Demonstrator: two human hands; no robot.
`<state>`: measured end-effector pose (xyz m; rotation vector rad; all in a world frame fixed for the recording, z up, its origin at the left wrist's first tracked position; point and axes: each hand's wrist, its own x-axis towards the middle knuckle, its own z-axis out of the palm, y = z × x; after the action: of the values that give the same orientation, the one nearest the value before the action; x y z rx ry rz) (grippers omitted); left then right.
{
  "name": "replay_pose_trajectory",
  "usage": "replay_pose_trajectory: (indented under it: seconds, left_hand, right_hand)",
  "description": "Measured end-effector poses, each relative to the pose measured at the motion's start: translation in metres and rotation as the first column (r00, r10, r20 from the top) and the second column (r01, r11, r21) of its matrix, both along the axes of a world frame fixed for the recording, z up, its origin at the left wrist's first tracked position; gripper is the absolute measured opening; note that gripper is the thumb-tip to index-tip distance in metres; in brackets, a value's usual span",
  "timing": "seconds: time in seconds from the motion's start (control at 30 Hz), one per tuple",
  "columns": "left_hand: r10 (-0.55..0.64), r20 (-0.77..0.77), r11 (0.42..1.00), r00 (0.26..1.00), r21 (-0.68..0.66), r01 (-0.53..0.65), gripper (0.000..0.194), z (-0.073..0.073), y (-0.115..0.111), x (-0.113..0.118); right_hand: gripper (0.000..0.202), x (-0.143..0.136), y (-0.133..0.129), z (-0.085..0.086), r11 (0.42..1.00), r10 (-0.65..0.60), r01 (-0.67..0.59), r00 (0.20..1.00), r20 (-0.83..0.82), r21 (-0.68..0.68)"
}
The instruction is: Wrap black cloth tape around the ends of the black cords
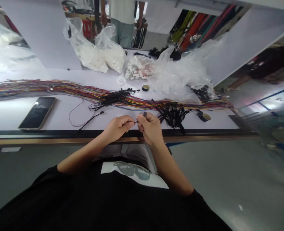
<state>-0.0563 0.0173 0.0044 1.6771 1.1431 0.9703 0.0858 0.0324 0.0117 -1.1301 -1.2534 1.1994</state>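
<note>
My left hand (119,127) and my right hand (151,128) are close together above the table's front edge. Both pinch a thin black cable, and its small black connector (145,114) sticks up from my right fingertips. Most of the cable is hidden by my fingers. Behind my hands a long bundle of coloured wires (84,91) runs across the table. Black connector ends (115,96) lie on it at left of centre, and a pile of black cables (174,115) lies right of my right hand. A single black cable (90,119) lies left of my left hand.
A phone (38,113) lies at the left. Tape rolls (145,88) sit behind my hands and beside the right cable pile. Clear bags of white parts (96,56) and a bag of small connectors (139,68) stand at the back. A person (124,25) stands beyond the table.
</note>
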Motion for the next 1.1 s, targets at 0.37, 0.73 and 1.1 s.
replay_pose_trajectory:
  seconds: [0.37,0.73,1.1]
  left_hand:
    - [0.128,0.406,0.952,0.905,-0.305,0.002,0.010,0.002,-0.003,0.013]
    - [0.326,0.553,0.877,0.766,-0.479,-0.027,0.016,-0.009,0.009,0.020]
    - [0.380,0.628,0.856,0.679,-0.516,-0.001,0.018,-0.017,0.015,0.021]
  right_hand:
    - [0.027,0.004,0.009,-0.005,0.979,-0.152,0.127,0.975,0.162,0.158]
    - [0.027,0.053,0.023,-0.007,0.996,-0.041,0.010,0.938,0.343,0.090]
    - [0.044,0.091,0.027,-0.047,0.916,-0.162,-0.310,0.294,0.942,0.254]
